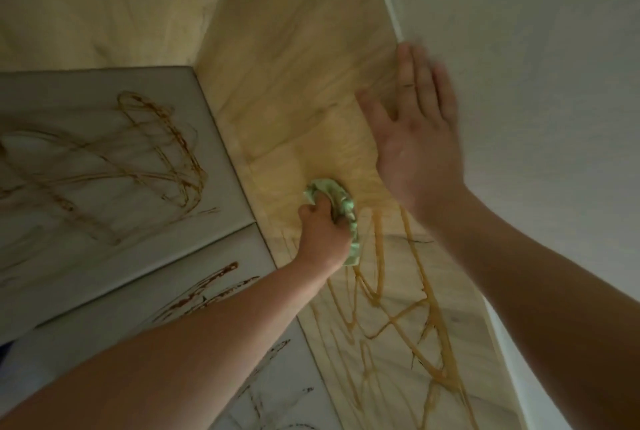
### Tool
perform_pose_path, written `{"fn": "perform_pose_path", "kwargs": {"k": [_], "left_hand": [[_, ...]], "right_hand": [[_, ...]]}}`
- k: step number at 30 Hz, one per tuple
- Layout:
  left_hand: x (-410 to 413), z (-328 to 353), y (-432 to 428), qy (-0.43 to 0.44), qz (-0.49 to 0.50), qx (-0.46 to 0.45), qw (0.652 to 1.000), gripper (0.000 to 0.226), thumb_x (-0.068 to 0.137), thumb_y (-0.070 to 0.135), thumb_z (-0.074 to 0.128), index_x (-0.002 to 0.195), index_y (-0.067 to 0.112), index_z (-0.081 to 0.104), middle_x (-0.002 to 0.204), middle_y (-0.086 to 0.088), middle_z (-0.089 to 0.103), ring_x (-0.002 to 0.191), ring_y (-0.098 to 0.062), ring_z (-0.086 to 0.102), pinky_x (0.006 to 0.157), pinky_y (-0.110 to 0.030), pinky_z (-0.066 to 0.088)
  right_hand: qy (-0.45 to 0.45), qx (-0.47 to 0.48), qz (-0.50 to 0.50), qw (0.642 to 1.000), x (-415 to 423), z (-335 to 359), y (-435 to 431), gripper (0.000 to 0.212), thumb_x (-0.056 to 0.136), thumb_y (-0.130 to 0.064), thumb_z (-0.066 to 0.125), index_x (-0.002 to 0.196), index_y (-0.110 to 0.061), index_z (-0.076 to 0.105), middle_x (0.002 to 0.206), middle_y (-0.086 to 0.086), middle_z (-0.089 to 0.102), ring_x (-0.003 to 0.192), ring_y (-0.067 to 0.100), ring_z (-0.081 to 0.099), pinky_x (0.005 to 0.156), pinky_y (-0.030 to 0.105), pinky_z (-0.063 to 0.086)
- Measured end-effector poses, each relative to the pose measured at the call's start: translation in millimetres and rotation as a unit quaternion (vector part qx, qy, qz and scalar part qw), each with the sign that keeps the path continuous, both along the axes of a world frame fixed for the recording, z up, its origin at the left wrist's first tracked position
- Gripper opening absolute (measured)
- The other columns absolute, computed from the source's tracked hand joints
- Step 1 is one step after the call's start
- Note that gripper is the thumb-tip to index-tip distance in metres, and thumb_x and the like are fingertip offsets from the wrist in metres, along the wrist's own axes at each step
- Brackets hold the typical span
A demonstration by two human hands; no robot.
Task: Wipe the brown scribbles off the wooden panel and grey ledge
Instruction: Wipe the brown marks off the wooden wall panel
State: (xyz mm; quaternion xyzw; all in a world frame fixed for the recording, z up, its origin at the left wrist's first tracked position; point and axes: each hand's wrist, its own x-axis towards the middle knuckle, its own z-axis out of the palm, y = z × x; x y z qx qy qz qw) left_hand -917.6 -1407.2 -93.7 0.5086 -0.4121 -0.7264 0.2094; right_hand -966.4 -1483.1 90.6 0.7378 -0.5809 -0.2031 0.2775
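Observation:
A light wooden panel [298,83] runs through the middle of the view. Brown scribbles [408,319] cover its near part, while the far part looks plain. My left hand [322,232] grips a crumpled green cloth [341,203] and presses it on the panel just above the scribbles. My right hand [415,128] lies flat with straight fingers at the panel's right edge, next to the wall. To the left, the grey ledge [104,166] carries more brown scribbles [152,156].
A white wall [536,83] borders the panel on the right. A second grey tile [166,319] nearer to me also has dark brown marks. Another wooden surface [104,0] stands behind the ledge at the top left.

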Motion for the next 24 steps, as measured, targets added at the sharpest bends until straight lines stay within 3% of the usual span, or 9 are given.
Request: {"fn": "perform_pose_path", "kwargs": {"k": [4,8,11,13,15,18,21,24], "left_hand": [[9.6,-8.4,-15.2,-0.025,-0.002,-0.038,0.999,0.036,0.102,0.015,0.051,0.136,0.003,0.051,0.13,-0.022,0.045,0.101,-0.034,0.059,0.077,-0.022,0.041],[15.4,-19.0,-14.0,-0.068,-0.04,-0.006,0.997,0.046,0.105,0.018,0.051,0.148,0.004,0.043,0.139,-0.024,0.044,0.095,-0.027,0.053,0.073,-0.023,0.038],[17.4,8.1,2.3,-0.034,-0.025,-0.032,0.999,0.044,0.107,0.018,0.047,0.147,0.003,0.041,0.138,-0.023,0.04,0.09,-0.02,0.048,0.072,-0.018,0.034],[17.2,36.6,19.5,0.023,-0.012,-0.074,0.997,0.043,0.107,0.017,0.045,0.149,0.008,0.038,0.135,-0.015,0.035,0.086,-0.007,0.046,0.074,-0.013,0.035],[15.4,67.2,34.5,0.077,0.015,-0.105,0.991,0.037,0.108,0.017,0.045,0.144,0.014,0.043,0.13,-0.004,0.03,0.09,-0.001,0.047,0.08,-0.009,0.043],[10.3,84.9,37.4,0.115,0.056,-0.13,0.983,0.029,0.106,0.016,0.048,0.135,0.016,0.052,0.126,0.0,0.033,0.091,-0.001,0.051,0.077,0.002,0.039],[7.5,64.8,34.5,0.073,0.069,-0.122,0.987,0.037,0.104,0.013,0.05,0.141,0.011,0.052,0.126,-0.003,0.034,0.091,-0.005,0.053,0.075,0.004,0.037],[8.3,55.7,33.3,0.034,0.075,-0.096,0.992,0.039,0.104,0.007,0.048,0.142,0.004,0.05,0.125,-0.007,0.032,0.088,-0.004,0.047,0.068,0.005,0.034]], "right_hand": [[-0.012,0.007,-0.007,1.0,6.6,12.7,2.5,0.052,0.107,-0.009,0.026,0.154,-0.016,0.046,0.163,0.032,0.026,0.155,0.043,0.021,0.128,0.051,0.013],[-0.002,-0.024,0.01,1.0,-12.4,30.8,55.7,0.049,0.11,-0.01,0.027,0.155,-0.008,0.044,0.157,0.019,0.047,0.152,0.04,0.033,0.126,0.056,0.02],[0.027,-0.027,0.046,0.998,-34.9,38.7,109.8,0.047,0.109,-0.011,0.041,0.155,-0.003,0.043,0.157,0.016,0.046,0.153,0.039,0.032,0.123,0.059,0.026],[0.033,-0.019,0.063,0.997,-42.3,39.6,124.2,0.05,0.108,-0.01,0.043,0.157,-0.004,0.039,0.159,0.015,0.043,0.153,0.038,0.03,0.123,0.059,0.026],[0.033,-0.014,0.063,0.997,-42.7,39.3,124.3,0.05,0.109,-0.01,0.037,0.158,-0.004,0.037,0.16,0.015,0.041,0.154,0.038,0.029,0.125,0.057,0.024],[0.031,0.013,0.03,0.999,-40.6,41.0,122.5,0.053,0.111,-0.017,0.017,0.16,-0.003,0.031,0.163,0.015,0.036,0.156,0.038,0.023,0.128,0.055,0.012],[0.031,0.033,0.01,0.999,-39.0,41.2,125.1,0.06,0.11,-0.021,0.004,0.161,-0.002,0.029,0.164,0.016,0.034,0.157,0.038,0.019,0.129,0.053,0.005],[0.04,0.049,0.003,0.998,-41.5,43.3,126.2,0.06,0.109,-0.024,0.005,0.162,-0.004,0.024,0.166,0.017,0.031,0.158,0.039,0.014,0.129,0.054,0.001]]}}
